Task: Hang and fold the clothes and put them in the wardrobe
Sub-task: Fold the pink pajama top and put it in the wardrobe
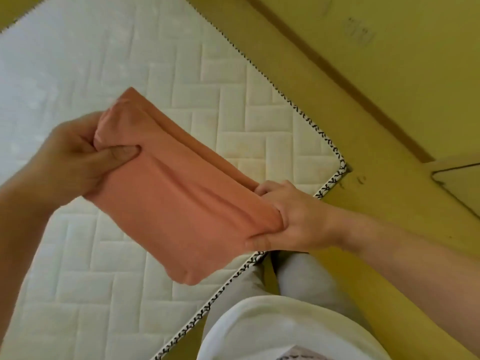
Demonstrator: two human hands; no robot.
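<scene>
A folded salmon-orange garment [179, 193] is held in the air above the mattress, stretched between both hands. My left hand [70, 159] grips its upper left end, with the thumb pressed on top of the cloth. My right hand [291, 219] grips the lower right end, fingers curled round the edge. The garment is a compact rectangle with a few lengthwise creases. No wardrobe or hanger is in view.
A white quilted mattress [130, 61] with a black-and-white patterned border fills the left and centre. Yellowish floor [389, 126] lies to the right, with a flat cardboard-like piece [462, 183] at the far right. My legs in grey trousers [298, 276] stand by the mattress corner.
</scene>
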